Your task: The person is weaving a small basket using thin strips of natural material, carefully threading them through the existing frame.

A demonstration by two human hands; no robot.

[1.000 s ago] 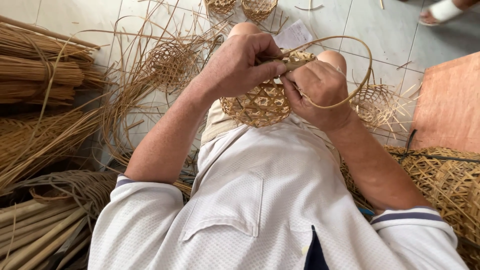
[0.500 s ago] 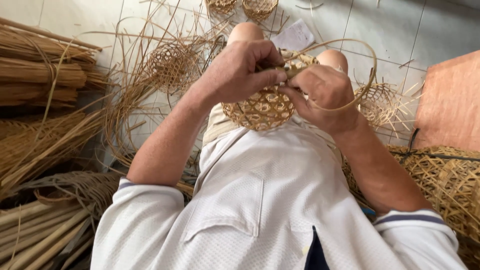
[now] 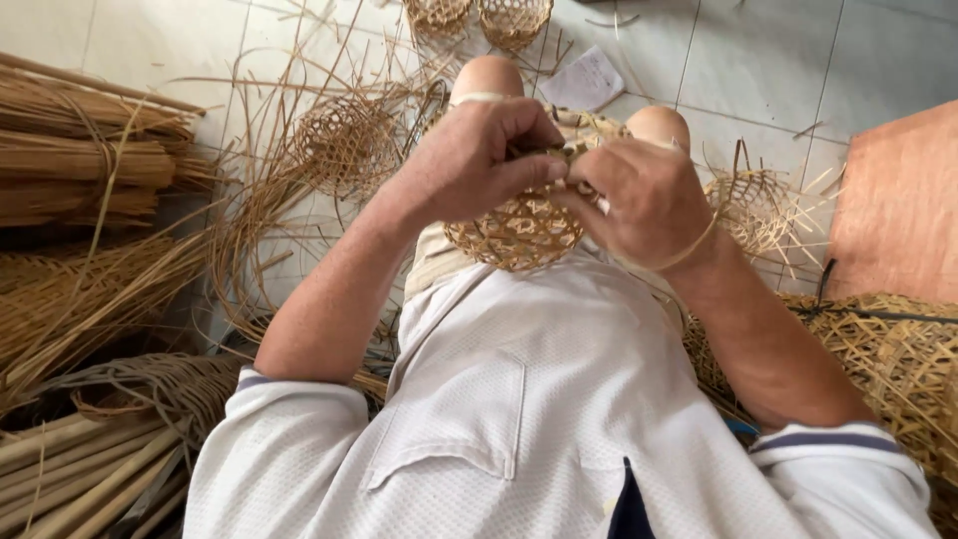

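A small round open-weave basket (image 3: pixel 519 232) of pale bamboo strips rests in my lap, above my knees. My left hand (image 3: pixel 477 162) grips its upper rim from the left, fingers curled over the edge. My right hand (image 3: pixel 647 198) pinches the rim from the right, with a thin bamboo strip (image 3: pixel 691 250) running under its wrist. Both thumbs meet at the rim.
Bundles of bamboo strips (image 3: pixel 80 170) lie at the left, with loose strands spread across the tiled floor. A half-woven basket (image 3: pixel 344 145) sits left of my knee, two finished ones (image 3: pixel 479 18) at the top, another unfinished one (image 3: pixel 758 210) at the right. An orange-brown board (image 3: pixel 898 200) stands at right.
The long loop of strip that arched above my right hand has been pulled in and now lies tight under the wrist. Both hands stay on the basket rim.
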